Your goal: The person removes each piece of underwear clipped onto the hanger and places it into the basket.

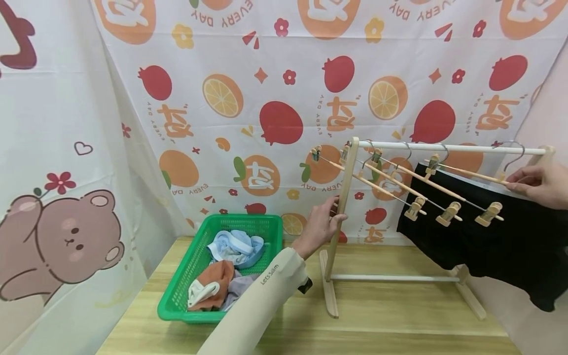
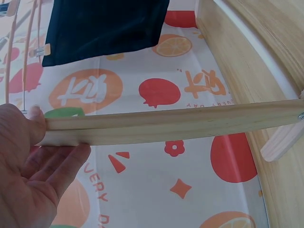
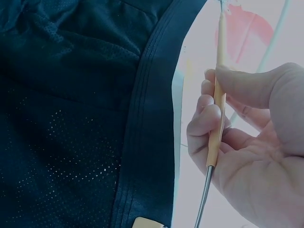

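Observation:
At the right, my right hand [image 1: 543,182] pinches the wooden bar of a clip hanger [image 3: 216,137] between thumb and fingers. Black shorts [image 1: 466,222] hang from this hanger, their waistband along its bar; one wooden clip [image 1: 432,165] shows at the left end. The hanger's metal hook [image 1: 516,143] is at the rack's white rail [image 1: 470,147]. My left hand [image 1: 317,227] holds the near wooden upright [image 1: 342,212] of the drying rack, thumb on one side and fingers on the other [image 2: 52,175].
Several bare clip hangers [image 1: 421,180] hang on the rail, left of the shorts. A green basket [image 1: 177,291] stands on the wooden table [image 1: 390,315], holding blue [image 1: 235,246], rust-and-white [image 1: 217,283] and greyish clothes. A fruit-print curtain [image 1: 266,59] hangs behind.

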Motion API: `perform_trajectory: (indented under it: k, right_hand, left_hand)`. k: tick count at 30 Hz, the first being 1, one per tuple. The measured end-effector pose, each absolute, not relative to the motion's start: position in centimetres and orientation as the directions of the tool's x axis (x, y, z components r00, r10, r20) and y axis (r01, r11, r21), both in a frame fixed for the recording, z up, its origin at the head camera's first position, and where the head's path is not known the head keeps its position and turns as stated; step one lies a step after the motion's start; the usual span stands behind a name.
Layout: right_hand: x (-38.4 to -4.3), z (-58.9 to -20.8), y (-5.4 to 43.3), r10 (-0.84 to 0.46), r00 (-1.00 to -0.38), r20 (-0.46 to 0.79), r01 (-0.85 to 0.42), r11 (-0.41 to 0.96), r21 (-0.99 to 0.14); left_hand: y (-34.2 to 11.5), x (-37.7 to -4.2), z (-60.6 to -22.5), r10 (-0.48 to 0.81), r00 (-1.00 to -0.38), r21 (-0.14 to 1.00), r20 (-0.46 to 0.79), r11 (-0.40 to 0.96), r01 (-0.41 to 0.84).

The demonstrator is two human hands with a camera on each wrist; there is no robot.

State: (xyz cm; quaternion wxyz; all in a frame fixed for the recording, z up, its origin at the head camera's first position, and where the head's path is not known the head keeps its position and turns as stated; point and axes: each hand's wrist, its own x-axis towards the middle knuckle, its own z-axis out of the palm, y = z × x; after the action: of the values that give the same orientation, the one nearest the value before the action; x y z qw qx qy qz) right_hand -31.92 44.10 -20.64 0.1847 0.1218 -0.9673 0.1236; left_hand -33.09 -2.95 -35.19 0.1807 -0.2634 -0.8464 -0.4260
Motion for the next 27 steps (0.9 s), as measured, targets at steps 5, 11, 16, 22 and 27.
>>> perform_trajectory:
  k: [5, 11, 16, 22, 27]
  right_hand:
    - [-31.0, -21.7, 44.6, -0.181, -0.9, 0.396, -0.277, 0.94, -0.2]
    - [-29.9, -24.0, 45.2, -0.166, -0.877, 0.45, -0.304, 0.919, -0.253]
    - [-28.8, -26.2, 45.3, -0.16, -0.869, 0.468, -0.321, 0.902, -0.289]
    - [-27.6, -28.1, 45.4, -0.161, -0.895, 0.416, -0.297, 0.91, -0.287]
    - [-26.7, -29.7, 45.8, -0.139, -0.895, 0.423, -0.29, 0.903, -0.318]
  left_hand:
    - [-3.0, -33.0, -35.3, 0.286, -0.8, 0.629, 0.528, 0.502, 0.594]
    - [-2.9, -32.9, -35.2, 0.287, -0.8, 0.627, 0.527, 0.505, 0.593]
    - [-2.9, -33.0, -35.3, 0.289, -0.803, 0.634, 0.521, 0.498, 0.591]
    - [-2.9, -33.0, -35.3, 0.284, -0.805, 0.636, 0.521, 0.5, 0.588]
    - [-2.9, -32.9, -35.3, 0.281, -0.808, 0.637, 0.519, 0.504, 0.584]
